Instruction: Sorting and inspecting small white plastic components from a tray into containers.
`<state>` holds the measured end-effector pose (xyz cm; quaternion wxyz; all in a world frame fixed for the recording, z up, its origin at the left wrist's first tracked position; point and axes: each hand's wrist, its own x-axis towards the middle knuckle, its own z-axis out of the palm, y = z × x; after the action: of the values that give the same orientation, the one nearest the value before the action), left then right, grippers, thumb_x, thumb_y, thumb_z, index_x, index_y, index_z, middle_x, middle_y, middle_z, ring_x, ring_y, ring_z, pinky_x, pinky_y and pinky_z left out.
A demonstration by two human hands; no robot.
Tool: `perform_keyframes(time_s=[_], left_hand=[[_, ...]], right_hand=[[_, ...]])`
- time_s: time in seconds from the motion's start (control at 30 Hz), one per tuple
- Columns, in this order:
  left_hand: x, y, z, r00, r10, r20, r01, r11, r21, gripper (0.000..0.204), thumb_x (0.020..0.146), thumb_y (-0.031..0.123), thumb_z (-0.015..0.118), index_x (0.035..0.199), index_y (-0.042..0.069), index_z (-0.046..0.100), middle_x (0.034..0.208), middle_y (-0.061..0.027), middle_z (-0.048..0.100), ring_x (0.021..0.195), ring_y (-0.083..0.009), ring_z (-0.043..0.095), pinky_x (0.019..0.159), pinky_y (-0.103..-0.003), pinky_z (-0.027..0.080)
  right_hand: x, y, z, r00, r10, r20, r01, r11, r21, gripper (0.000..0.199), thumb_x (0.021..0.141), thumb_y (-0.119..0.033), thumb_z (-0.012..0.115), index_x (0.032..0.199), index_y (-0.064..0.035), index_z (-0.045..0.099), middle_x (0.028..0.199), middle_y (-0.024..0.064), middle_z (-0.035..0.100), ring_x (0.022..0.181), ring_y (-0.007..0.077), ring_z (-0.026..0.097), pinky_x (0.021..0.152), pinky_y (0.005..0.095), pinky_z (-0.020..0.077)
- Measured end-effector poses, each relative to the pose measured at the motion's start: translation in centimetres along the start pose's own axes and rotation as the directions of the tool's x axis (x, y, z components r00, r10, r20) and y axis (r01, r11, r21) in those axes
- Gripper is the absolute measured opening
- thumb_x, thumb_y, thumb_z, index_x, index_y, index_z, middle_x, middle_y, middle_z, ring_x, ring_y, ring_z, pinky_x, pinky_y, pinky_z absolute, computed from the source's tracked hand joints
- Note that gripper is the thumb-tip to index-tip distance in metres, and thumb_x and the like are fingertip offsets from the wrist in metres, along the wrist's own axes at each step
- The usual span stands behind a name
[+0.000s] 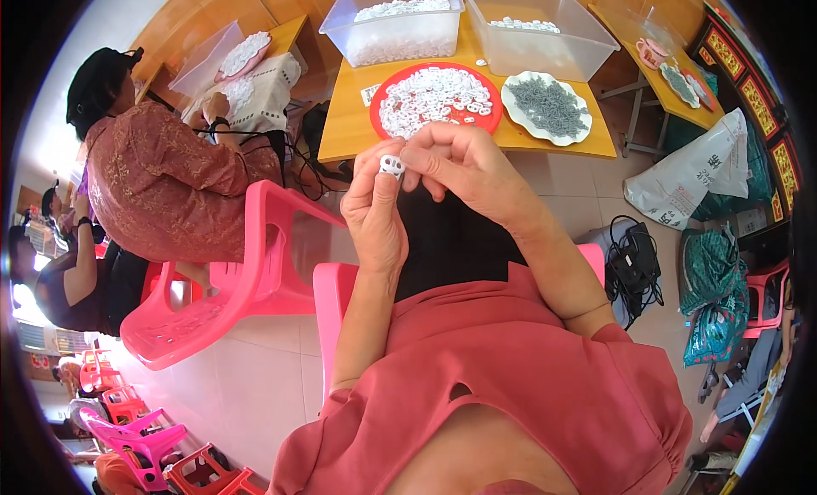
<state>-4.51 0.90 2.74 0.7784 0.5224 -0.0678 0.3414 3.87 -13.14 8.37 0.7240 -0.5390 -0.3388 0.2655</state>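
Note:
Above my lap, my left hand (374, 216) pinches a small white plastic piece (391, 165) with dark oval holes between thumb and fingers. My right hand (468, 167) meets it from the right, thumb and forefinger closed together at the piece's edge. Whatever lies between the right fingertips is too small to make out. Just beyond both hands, a round red tray (498, 112) carries many similar white pieces. To its right is a white scalloped plate (555, 140) heaped with small grey parts (545, 105).
Two clear plastic bins (553, 57) with white pieces stand at the back of the yellow table (349, 112). A pink chair (255, 265) and a seated person (179, 180) are at left. Right, on the floor, lie a white sack (685, 176), green bags (713, 291) and black cables (634, 265).

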Motion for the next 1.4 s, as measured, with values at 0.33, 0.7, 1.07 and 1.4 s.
perform_keyframes(time_s=[0.33, 0.7, 1.07, 1.4], left_hand=[[0.0, 0.1, 0.1, 0.996, -0.084, -0.001, 0.084, 0.996, -0.007, 0.026, 0.103, 0.012, 0.066, 0.125, -0.003, 0.071, 0.129, -0.0104, 0.064, 0.12, -0.0188, 0.06, 0.106, -0.033, 0.046], [0.7, 0.5, -1.3, 0.994, -0.054, 0.099, 0.044, 0.993, 0.106, 0.03, 0.102, 0.014, 0.068, 0.126, -0.003, 0.07, 0.126, -0.0081, 0.064, 0.117, -0.0165, 0.06, 0.101, -0.03, 0.046], [0.4, 1.7, -0.6, 0.993, -0.1, 0.061, 0.104, 0.992, -0.065, 0.034, 0.103, 0.018, 0.068, 0.129, -0.004, 0.069, 0.128, -0.0091, 0.063, 0.118, -0.0183, 0.061, 0.102, -0.033, 0.05], [-0.4, 1.7, -0.2, 0.998, -0.02, 0.06, 0.022, 0.999, -0.032, 0.041, 0.107, 0.027, 0.063, 0.128, -0.008, 0.067, 0.127, -0.0076, 0.062, 0.113, -0.0157, 0.061, 0.096, -0.03, 0.05]], right_hand=[[-0.3, -0.5, 0.0, 0.987, 0.128, 0.098, -0.138, 0.985, 0.099, 0.027, 0.107, -0.025, 0.063, 0.096, -0.0007, 0.067, 0.068, 0.0028, 0.063, 0.051, 0.0024, 0.045, 0.046, 0.0202, 0.0336], [-0.3, -0.8, 0.2, 0.979, 0.169, 0.11, -0.184, 0.972, 0.147, 0.027, 0.106, -0.026, 0.063, 0.096, -0.0009, 0.064, 0.063, 0.0031, 0.061, 0.044, 0.0028, 0.042, 0.042, 0.0205, 0.0319], [-0.9, -0.6, 0.9, 0.965, -0.206, 0.161, 0.248, 0.916, -0.314, 0.018, 0.104, -0.018, 0.066, 0.107, -0.0002, 0.064, 0.07, 0.0043, 0.064, 0.057, 0.0082, 0.056, 0.053, 0.0268, 0.0419], [-1.3, -0.4, 2.3, 0.818, -0.54, 0.196, 0.489, 0.475, -0.732, 0.021, 0.096, -0.014, 0.069, 0.103, -0.0013, 0.055, 0.074, 0.0133, 0.065, 0.066, 0.0343, 0.067, 0.057, 0.0401, 0.0511]])
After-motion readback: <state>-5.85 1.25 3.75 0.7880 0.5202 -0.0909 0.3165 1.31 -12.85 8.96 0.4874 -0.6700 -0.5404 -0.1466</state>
